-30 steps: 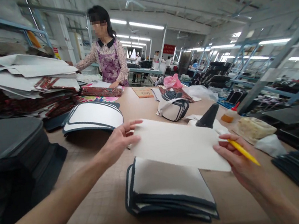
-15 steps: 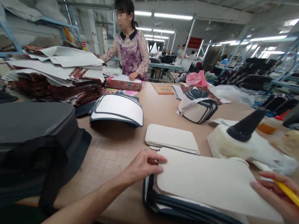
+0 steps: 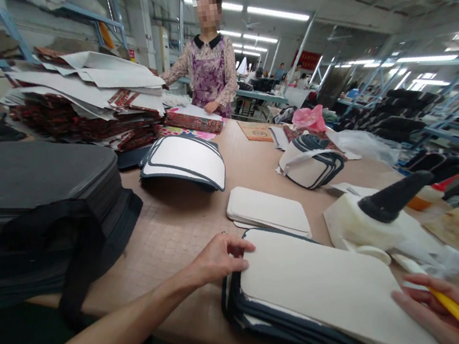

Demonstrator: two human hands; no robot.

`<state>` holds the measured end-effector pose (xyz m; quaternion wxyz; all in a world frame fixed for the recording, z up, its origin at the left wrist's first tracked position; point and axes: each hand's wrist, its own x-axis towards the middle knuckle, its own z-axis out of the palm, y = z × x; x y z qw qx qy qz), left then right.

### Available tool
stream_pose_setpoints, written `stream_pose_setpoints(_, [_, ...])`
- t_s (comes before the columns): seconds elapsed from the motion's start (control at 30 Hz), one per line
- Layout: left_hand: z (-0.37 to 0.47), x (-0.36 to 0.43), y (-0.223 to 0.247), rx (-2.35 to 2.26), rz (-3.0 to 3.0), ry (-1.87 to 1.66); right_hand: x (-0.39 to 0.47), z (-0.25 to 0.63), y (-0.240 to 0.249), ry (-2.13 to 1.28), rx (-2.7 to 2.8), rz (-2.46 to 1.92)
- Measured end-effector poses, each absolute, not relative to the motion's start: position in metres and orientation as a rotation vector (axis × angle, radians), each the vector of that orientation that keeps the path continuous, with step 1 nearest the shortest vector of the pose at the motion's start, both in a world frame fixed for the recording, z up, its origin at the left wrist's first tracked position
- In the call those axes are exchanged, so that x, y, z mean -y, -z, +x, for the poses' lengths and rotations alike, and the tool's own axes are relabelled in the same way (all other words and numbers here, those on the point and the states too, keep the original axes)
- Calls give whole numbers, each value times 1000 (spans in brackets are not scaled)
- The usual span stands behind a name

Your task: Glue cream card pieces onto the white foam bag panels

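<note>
A cream rounded-corner board (image 3: 321, 278) lies on top of a stack of dark-edged panels (image 3: 284, 318) right in front of me. My left hand (image 3: 224, 258) pinches the board's far left corner between thumb and fingers. At the board's right end, my right hand (image 3: 436, 302) touches its edge with the fingertips and also holds a yellow-handled tool (image 3: 458, 310). The tool's working end is hard to make out. Just beyond the stack sits a small pile of cream boards (image 3: 266, 209). To the right is a whitish plastic container (image 3: 356, 222) with a black cone-shaped spout.
A tall stack of dark sheets (image 3: 33, 171) fills the left. Curved white-faced panels (image 3: 185, 161) and a tied bundle of panels (image 3: 311, 163) lie farther back. Behind a heap of folded patterned material (image 3: 87, 106), a co-worker (image 3: 213, 72) stands across the table (image 3: 169, 226).
The board has settled more squarely over the stack, and a dark edge now shows along its far side. Both hands stay at its ends. The view has shifted slightly; the co-worker's head has turned.
</note>
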<state>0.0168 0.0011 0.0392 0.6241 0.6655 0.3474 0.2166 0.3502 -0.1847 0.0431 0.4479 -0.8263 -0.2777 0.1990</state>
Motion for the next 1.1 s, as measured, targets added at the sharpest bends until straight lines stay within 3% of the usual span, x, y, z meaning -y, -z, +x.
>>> stream_pose_setpoints(0.2, [16, -5, -41, -831, 1617, -459, 182, 314, -61, -505, 814, -1910])
stream_pose_setpoints(0.47, [14, -20, -31, -842, 1733, -374, 177, 308, -47, -508, 952, -1803])
stream_pose_setpoints(1.1, [13, -20, -31, -892, 1591, -358, 174, 303, -31, -390, 1030, -1912])
